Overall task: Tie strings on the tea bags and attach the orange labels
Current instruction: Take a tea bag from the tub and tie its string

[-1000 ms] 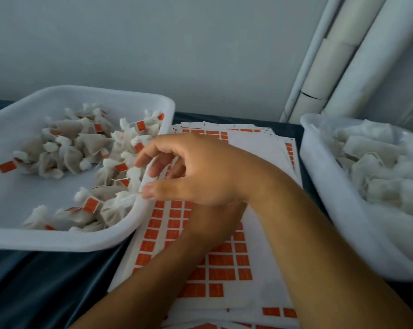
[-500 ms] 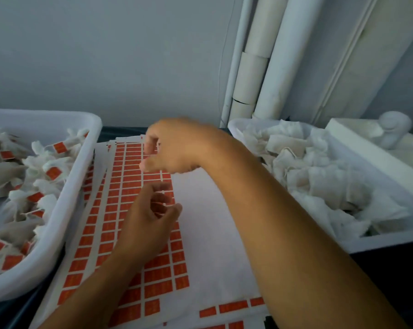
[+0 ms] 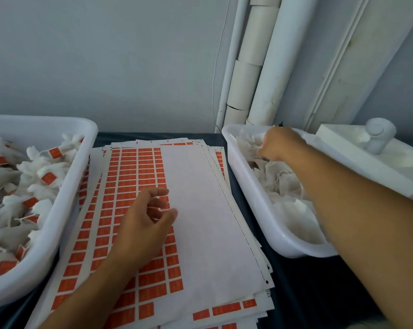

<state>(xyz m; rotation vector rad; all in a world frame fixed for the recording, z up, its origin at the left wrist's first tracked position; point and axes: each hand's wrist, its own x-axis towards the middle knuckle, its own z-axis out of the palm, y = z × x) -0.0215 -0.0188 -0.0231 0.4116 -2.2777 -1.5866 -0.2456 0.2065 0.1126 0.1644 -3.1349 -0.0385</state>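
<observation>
A stack of sheets with orange labels (image 3: 129, 176) lies in the middle of the dark table. My left hand (image 3: 145, 222) hovers over the sheets, its fingers loosely curled and holding nothing. My right hand (image 3: 280, 146) reaches into the white tray on the right (image 3: 255, 200), where its fingers curl into the pile of plain white tea bags (image 3: 283, 184); what they grip is hidden. The white tray on the left (image 3: 58, 222) holds several tied tea bags with orange labels (image 3: 49, 178).
White pipes (image 3: 260, 67) run up the wall behind the right tray. A white block with a round knob (image 3: 376, 136) sits at the far right. Dark table cloth (image 3: 307, 293) shows between the sheets and my right forearm.
My right hand has moved from above the label sheets rightward into the right tray of plain tea bags. My left hand stays over the sheets, fingers a little more spread.
</observation>
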